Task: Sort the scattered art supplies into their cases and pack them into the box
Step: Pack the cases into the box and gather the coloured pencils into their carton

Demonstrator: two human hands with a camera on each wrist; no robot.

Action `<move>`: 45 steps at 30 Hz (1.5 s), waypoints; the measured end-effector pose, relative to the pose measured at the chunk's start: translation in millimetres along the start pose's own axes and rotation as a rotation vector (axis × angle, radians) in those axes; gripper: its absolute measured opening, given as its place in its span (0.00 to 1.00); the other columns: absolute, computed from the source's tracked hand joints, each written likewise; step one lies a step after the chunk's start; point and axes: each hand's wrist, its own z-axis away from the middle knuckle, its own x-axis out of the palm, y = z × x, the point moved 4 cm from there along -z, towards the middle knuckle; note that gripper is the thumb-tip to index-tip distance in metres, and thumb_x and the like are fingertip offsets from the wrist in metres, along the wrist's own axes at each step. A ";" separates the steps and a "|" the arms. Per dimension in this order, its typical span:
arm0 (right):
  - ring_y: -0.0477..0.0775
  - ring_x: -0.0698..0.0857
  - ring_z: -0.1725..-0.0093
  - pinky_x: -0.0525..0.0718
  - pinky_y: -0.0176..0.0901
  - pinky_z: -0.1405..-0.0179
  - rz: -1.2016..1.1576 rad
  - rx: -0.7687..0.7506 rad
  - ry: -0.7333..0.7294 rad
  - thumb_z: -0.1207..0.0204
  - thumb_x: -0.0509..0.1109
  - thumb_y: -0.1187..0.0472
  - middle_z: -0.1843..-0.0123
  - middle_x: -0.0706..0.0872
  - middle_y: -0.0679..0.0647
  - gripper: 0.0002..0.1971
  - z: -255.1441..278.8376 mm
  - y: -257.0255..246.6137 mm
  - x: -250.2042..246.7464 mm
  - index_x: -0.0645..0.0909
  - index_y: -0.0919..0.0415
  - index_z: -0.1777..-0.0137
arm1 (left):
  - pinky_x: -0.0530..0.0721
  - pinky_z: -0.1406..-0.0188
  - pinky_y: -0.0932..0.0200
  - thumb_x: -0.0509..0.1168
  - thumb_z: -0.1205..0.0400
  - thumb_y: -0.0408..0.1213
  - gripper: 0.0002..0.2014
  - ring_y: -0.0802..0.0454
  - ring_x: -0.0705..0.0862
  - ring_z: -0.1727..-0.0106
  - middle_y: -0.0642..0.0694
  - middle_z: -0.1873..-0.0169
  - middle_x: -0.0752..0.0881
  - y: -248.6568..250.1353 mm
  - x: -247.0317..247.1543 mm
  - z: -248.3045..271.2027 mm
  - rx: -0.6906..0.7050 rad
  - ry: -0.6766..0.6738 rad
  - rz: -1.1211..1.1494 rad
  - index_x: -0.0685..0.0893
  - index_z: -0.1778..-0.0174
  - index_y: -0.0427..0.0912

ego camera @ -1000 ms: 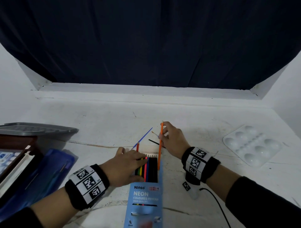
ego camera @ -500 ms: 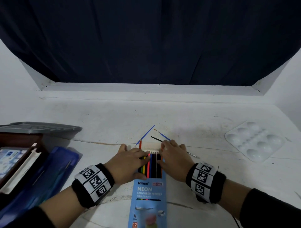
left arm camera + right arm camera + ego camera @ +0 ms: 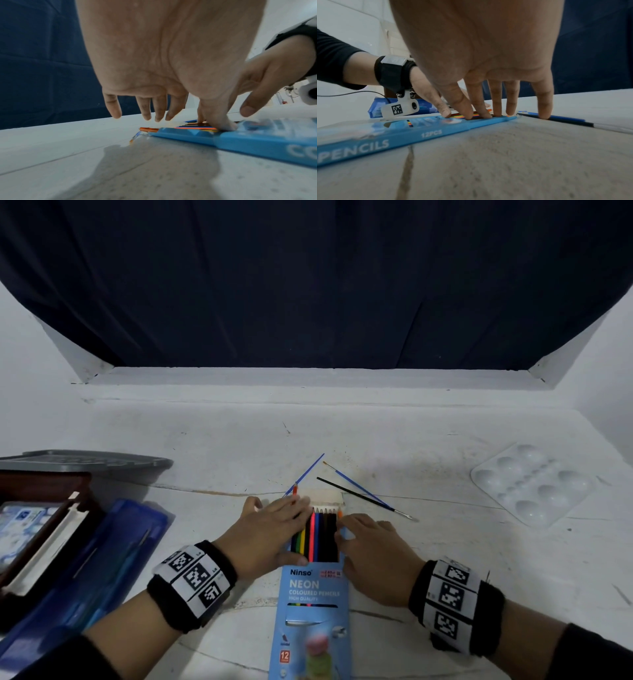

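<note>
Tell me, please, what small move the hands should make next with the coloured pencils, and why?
Probably slide the pencils down into the blue pencil case. Their tips jut past its open end, and one orange-red pencil sits further out than the rest. The left hand and right hand already lie flat on them, so a gentle push toward the body seems enough.

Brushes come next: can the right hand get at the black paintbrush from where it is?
Probably yes: the black paintbrush lies bare on the table just beyond the right hand, nothing between them.
</note>
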 end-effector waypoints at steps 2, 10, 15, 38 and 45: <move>0.55 0.73 0.33 0.75 0.50 0.38 -0.061 -0.025 0.001 0.17 0.56 0.55 0.26 0.67 0.52 0.18 1.1 2.2 -1.9 0.76 0.59 0.31 | 0.53 0.21 0.39 0.37 0.36 0.85 0.60 0.61 0.38 0.13 0.57 0.13 0.38 -6.9 -1.7 -0.5 -0.067 -0.068 0.042 0.44 0.12 0.50; 0.53 0.78 0.40 0.81 0.47 0.45 -0.109 -0.060 -0.025 0.19 0.60 0.57 0.36 0.74 0.49 0.13 -5.6 9.7 -6.5 0.81 0.58 0.40 | 0.54 0.28 0.48 0.44 0.32 0.81 0.53 0.55 0.63 0.16 0.51 0.16 0.65 -4.8 5.6 0.7 -0.014 0.011 0.106 0.69 0.19 0.48; 0.47 0.78 0.36 0.80 0.43 0.39 -0.239 -0.039 0.017 0.21 0.65 0.57 0.35 0.77 0.45 0.16 -4.6 16.0 -6.8 0.81 0.55 0.34 | 0.65 0.36 0.54 0.46 0.23 0.70 0.37 0.50 0.85 0.37 0.53 0.36 0.87 2.3 24.5 15.2 0.032 0.206 0.158 0.88 0.41 0.48; 0.52 0.83 0.59 0.81 0.46 0.56 -0.580 0.283 0.133 0.23 0.73 0.55 0.54 0.85 0.59 0.09 -26.7 42.6 -10.5 0.83 0.61 0.49 | 0.64 0.41 0.51 0.63 0.32 0.76 0.39 0.58 0.71 0.34 0.57 0.37 0.70 -9.7 1.2 23.4 -0.305 0.073 0.276 0.73 0.29 0.58; 0.47 0.76 0.68 0.75 0.40 0.67 -0.698 0.315 -0.004 0.22 0.72 0.52 0.66 0.76 0.50 0.14 -35.9 30.6 -3.2 0.74 0.58 0.64 | 0.71 0.45 0.49 0.54 0.25 0.73 0.30 0.58 0.70 0.40 0.56 0.49 0.72 1.0 13.0 26.7 -0.333 0.033 0.451 0.80 0.41 0.55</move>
